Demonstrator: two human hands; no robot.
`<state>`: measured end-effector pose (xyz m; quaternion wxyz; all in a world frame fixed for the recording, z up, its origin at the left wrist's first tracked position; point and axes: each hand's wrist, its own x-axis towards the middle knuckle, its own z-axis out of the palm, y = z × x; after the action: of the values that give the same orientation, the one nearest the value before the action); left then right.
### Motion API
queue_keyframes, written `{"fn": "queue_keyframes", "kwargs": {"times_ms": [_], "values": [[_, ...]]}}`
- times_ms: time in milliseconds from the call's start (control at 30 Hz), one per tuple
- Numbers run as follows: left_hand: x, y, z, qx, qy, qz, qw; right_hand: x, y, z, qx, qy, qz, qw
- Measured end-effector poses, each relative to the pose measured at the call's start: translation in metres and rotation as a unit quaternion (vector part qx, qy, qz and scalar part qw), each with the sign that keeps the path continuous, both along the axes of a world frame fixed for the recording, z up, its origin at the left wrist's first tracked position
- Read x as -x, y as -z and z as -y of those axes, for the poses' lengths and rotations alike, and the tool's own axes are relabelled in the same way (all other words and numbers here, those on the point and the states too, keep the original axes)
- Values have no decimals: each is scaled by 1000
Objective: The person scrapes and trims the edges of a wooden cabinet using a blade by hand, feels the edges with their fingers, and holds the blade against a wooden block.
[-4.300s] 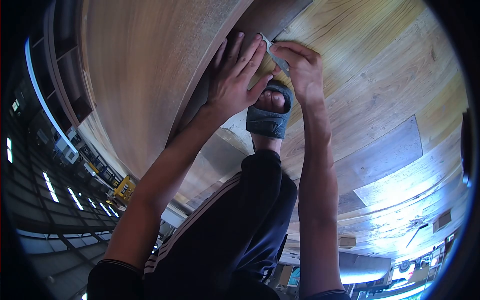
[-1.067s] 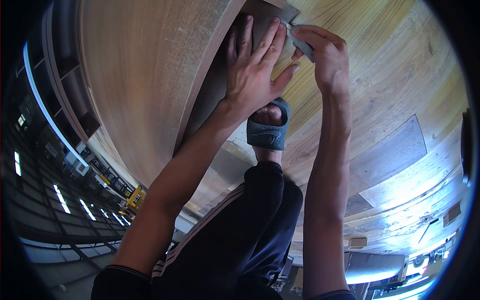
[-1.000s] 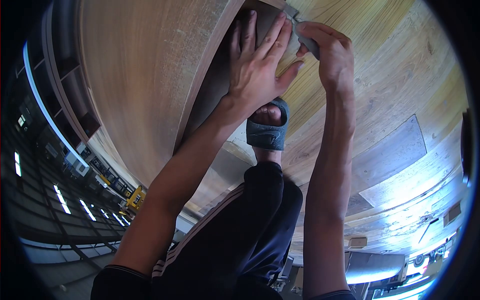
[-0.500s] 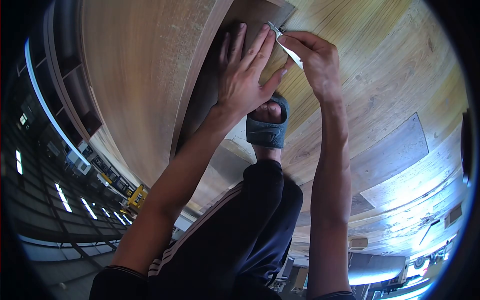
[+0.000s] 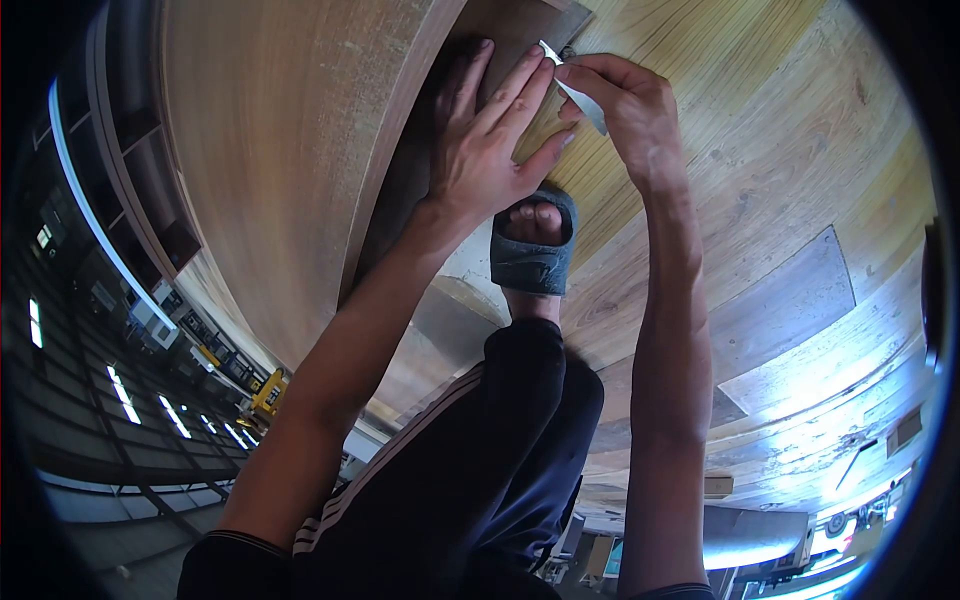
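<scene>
**A Little Slide Back**

The right hand pinched a thin pale piece between thumb and finger. The piece sat at the edge of the dark board, by the left hand, which lay there with fingers spread. A second before, both hands were nearer the board's corner, so the work seemed to have gone back along that edge. Beyond were a slipper and a big wood panel.
</scene>
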<state>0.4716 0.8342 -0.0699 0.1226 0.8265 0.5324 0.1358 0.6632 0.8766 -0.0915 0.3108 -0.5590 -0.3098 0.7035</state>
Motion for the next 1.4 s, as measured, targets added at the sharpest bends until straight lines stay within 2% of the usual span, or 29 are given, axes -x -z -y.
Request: {"fn": "queue_keyframes", "kwargs": {"times_ms": [233, 433, 500, 733, 800, 1033, 1133, 1233, 1333, 1400], "values": [[6, 10, 0, -16, 10, 51, 999, -4, 6, -4, -23, -14, -29, 999], [6, 12, 3, -29, 13, 26, 999, -5, 6, -2, -8, -24, -11, 1000], [2, 12, 3, -26, 8, 24, 999, -3, 16, 0, -41, 11, -53, 998], [3, 9, 0, -21, 10, 42, 999, -6, 15, -2, -66, 12, -74, 995], [4, 8, 1, -23, 13, 39, 999, -6, 9, -4, -10, -10, -51, 999], [4, 10, 0, -27, 19, 46, 998, -5, 6, -6, 10, 3, -61, 998], [1, 8, 0, -23, 15, 43, 999, -2, 18, -2, -11, 25, -70, 997], [-3, 6, -4, -26, 14, 38, 999, -5, 33, -1, -138, -10, -36, 990], [-4, 4, -7, -22, 23, 47, 998, -5, 25, -3, -193, 25, -47, 980], [-2, 3, -7, -22, 25, 47, 998, -8, 10, -5, -46, 11, -67, 997]]}}
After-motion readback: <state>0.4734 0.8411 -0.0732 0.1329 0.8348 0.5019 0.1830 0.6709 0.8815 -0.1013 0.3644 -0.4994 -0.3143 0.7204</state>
